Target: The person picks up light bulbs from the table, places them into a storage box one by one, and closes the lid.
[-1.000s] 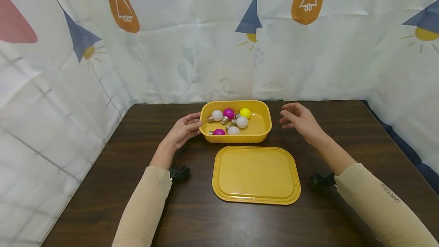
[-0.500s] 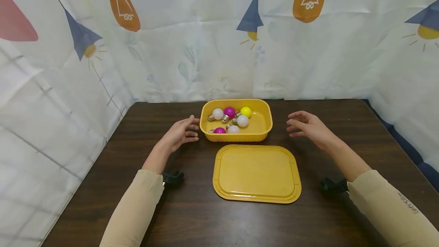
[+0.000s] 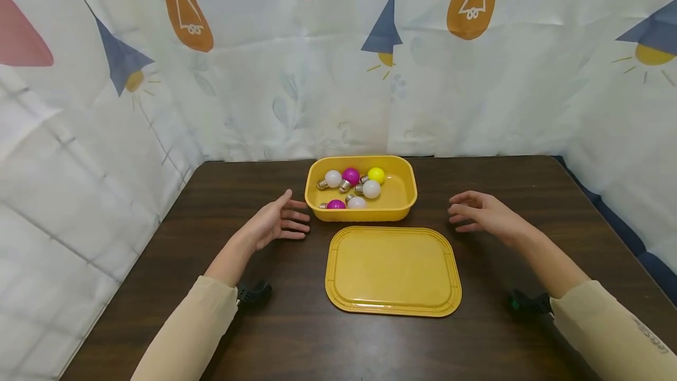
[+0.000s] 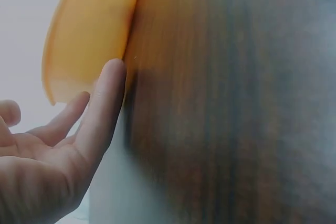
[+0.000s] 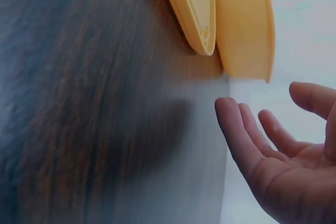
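A yellow plastic box (image 3: 361,215) stands at the back of the table, with several light bulbs lying in its left part. Among them are a white bulb (image 3: 372,189), a magenta bulb (image 3: 351,176) and a yellow bulb (image 3: 376,175). In front of the box lies a flat yellow lid (image 3: 394,270). My left hand (image 3: 272,222), fingers spread and holding nothing, is just left of the box's near corner. To the right of box and lid, apart from both, my right hand (image 3: 483,215) hovers with relaxed fingers and nothing in it.
The dark wooden table (image 3: 365,346) reaches back to a white printed curtain (image 3: 338,93). More of this cloth hangs along the left and right sides. A dark blue fabric edge (image 3: 629,234) runs beside the table's right side.
My left hand has come away from the box's left end, moving down and towards me with fingers spreading. My right hand has drawn back to the right. Box, bulbs and lid stay put.
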The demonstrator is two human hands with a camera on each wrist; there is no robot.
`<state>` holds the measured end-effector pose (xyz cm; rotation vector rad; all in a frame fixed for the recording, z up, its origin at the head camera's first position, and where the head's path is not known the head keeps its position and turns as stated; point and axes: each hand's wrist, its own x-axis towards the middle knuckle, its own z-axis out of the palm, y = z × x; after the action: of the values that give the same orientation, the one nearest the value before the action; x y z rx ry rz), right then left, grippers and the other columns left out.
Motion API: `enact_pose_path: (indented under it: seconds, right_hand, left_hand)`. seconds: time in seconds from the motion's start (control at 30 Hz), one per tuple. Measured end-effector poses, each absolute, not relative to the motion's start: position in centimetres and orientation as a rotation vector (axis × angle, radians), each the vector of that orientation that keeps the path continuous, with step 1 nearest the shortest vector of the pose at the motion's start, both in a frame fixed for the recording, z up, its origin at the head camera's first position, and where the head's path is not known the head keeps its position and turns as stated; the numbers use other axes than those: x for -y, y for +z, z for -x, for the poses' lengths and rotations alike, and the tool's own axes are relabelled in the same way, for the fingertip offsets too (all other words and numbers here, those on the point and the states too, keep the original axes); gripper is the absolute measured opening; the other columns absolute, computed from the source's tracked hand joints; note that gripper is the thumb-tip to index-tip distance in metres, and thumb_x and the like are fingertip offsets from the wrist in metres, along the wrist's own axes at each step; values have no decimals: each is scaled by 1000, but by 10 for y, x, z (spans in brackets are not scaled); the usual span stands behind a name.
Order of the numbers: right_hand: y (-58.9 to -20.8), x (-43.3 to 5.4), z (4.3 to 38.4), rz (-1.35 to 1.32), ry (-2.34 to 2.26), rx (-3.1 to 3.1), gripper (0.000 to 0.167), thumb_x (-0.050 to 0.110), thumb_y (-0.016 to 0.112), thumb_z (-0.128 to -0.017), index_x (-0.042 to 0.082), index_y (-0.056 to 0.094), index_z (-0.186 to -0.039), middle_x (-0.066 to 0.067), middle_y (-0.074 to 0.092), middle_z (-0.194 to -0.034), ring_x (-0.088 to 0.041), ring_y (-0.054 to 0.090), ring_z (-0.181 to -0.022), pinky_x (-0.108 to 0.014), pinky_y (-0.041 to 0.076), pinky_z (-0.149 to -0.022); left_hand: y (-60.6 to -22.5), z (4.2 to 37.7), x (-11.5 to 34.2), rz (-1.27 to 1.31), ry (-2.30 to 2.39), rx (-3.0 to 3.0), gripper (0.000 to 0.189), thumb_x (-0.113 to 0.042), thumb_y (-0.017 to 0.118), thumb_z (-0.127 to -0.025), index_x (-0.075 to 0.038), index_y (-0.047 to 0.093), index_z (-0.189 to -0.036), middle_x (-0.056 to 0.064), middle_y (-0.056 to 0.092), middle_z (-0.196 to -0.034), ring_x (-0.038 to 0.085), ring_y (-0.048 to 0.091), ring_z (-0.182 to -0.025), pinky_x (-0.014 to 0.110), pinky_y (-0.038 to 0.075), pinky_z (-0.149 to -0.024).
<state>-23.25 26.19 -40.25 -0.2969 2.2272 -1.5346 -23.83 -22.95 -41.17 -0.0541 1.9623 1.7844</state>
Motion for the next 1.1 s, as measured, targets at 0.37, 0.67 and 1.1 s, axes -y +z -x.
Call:
enact_pose_path:
  seconds: [0.37,0.67,1.1]
  right_hand:
    - [-409,-276,219,274,-1512,-2118,62,29,57,-108,-13,34,-148,-34,45,-146,-41,58,-126,-44,58,-91]
    - [-407,-283,209,244,-1516,-2069,62,31,56,-109,-13,36,-147,-30,53,-140,-36,63,-119,-46,58,-90]
    - [-406,-286,202,297,-1491,-1925,57,29,49,-111,-17,38,-144,-27,60,-133,-35,66,-116,-48,58,-90]
  left_hand:
    - [-414,221,226,-33,1712,-1935,55,-33,41,-113,5,38,-152,29,53,-143,38,59,-125,46,55,-96]
    - [-411,205,221,-97,1700,-1885,54,-28,47,-112,8,38,-151,28,53,-143,37,58,-126,46,54,-97]
    - [-406,191,218,-185,1652,-1840,59,-31,52,-110,5,36,-154,28,54,-141,39,60,-124,47,55,-95]
